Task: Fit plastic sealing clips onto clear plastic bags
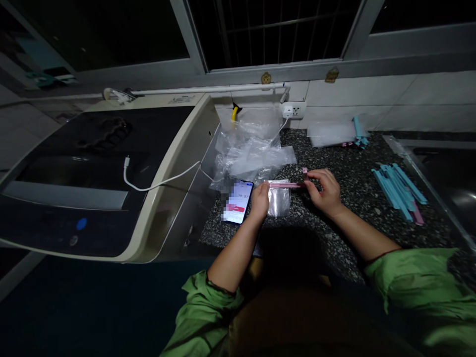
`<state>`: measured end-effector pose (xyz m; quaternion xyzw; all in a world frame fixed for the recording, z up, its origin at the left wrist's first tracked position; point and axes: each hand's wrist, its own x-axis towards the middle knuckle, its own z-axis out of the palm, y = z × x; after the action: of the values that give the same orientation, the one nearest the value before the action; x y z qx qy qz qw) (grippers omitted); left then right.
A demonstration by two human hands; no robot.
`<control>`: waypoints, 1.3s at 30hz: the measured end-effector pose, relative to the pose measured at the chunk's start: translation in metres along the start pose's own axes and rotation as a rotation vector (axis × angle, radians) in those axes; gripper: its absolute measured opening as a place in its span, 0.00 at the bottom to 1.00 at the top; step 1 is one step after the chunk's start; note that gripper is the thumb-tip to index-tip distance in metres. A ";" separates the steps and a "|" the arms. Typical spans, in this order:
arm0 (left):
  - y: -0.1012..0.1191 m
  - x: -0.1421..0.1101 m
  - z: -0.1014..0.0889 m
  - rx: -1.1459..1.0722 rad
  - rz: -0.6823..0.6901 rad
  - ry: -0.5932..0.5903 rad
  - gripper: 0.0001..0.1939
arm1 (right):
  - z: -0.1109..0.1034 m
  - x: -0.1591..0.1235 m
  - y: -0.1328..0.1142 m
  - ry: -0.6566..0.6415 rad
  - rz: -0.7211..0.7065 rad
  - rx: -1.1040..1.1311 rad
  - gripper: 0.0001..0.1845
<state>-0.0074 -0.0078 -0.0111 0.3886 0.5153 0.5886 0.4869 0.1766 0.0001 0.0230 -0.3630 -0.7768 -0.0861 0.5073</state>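
My left hand [260, 199] and my right hand [324, 191] both pinch a small clear plastic bag [279, 201] over a dark speckled counter [334, 223]. A pink strip [288, 185] runs along the bag's top edge between my two hands. My left hand grips the strip's left end, and my right hand grips its right end with fingers curled. The bag hangs down below the strip and rests on the counter. A phone [238, 201] with a lit screen lies just left of my left hand.
A heap of clear plastic bags [249, 148] lies behind the phone. Blue strips with a pink one [399, 191] lie at right; more bags and blue strips [338, 133] are at the back. A washing machine [92, 173] with a white cable [156, 184] stands left. A sink [446, 173] is at far right.
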 end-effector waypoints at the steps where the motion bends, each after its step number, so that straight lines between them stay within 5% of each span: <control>1: 0.001 -0.001 0.000 0.004 -0.001 0.004 0.15 | 0.000 0.000 0.000 0.000 0.003 -0.005 0.05; 39: 0.005 0.000 0.001 -0.079 -0.007 0.034 0.14 | -0.003 -0.014 0.011 0.049 0.236 0.098 0.05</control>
<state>-0.0075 -0.0073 -0.0065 0.3572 0.5013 0.6130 0.4952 0.1891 -0.0008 0.0101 -0.4246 -0.7193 0.0035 0.5498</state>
